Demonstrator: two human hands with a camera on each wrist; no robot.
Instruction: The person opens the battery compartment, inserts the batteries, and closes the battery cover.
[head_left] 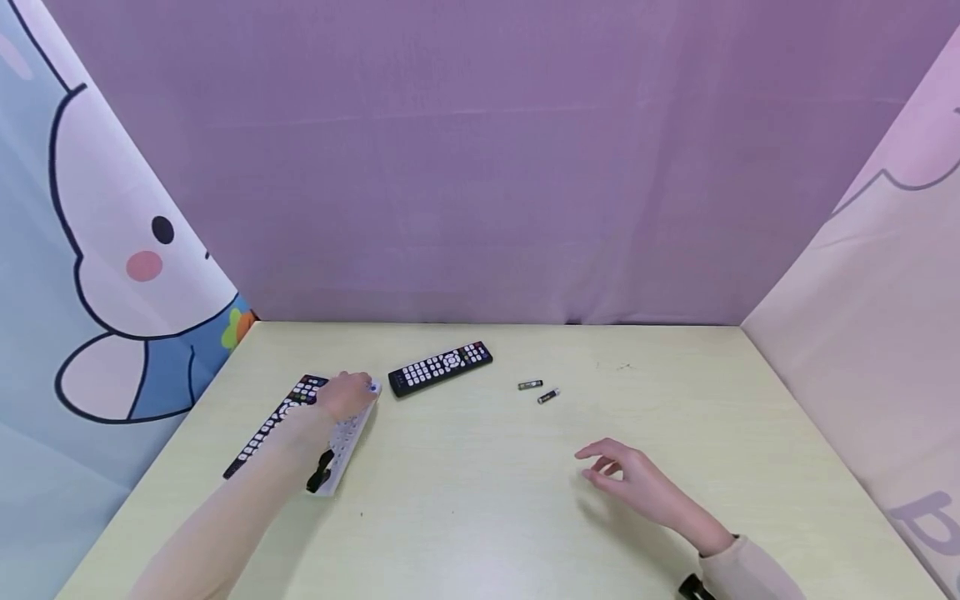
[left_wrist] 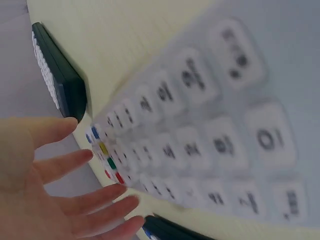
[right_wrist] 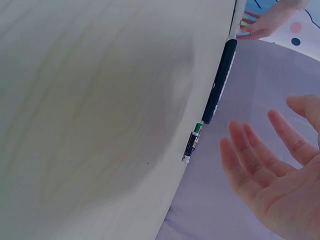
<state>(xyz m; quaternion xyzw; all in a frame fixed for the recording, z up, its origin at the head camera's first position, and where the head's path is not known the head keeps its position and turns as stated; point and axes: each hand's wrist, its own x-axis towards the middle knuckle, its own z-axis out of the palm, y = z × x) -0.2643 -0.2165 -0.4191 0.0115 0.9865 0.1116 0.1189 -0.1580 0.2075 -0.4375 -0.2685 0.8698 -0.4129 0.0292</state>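
A white remote control (head_left: 347,442) lies at the left of the table, partly covered by my left hand (head_left: 348,395). The left wrist view shows that hand (left_wrist: 75,185) with spread, nearly straight fingers at the far end of the white remote (left_wrist: 195,145), by its coloured buttons. Whether the fingertips touch it I cannot tell. Left of it is a black remote (head_left: 262,433), partly hidden by the forearm. My right hand (head_left: 622,479) hovers above the table at the right, fingers loosely bent and holding nothing. Two small batteries, one upper (head_left: 530,384) and one lower (head_left: 549,396), lie beyond it.
Another black remote (head_left: 441,368) lies slantwise near the back of the pale table (head_left: 465,533). A purple curtain (head_left: 480,167) rises behind the table's back edge. Printed cloths stand at both sides, the left one (head_left: 150,317) showing a cartoon figure.
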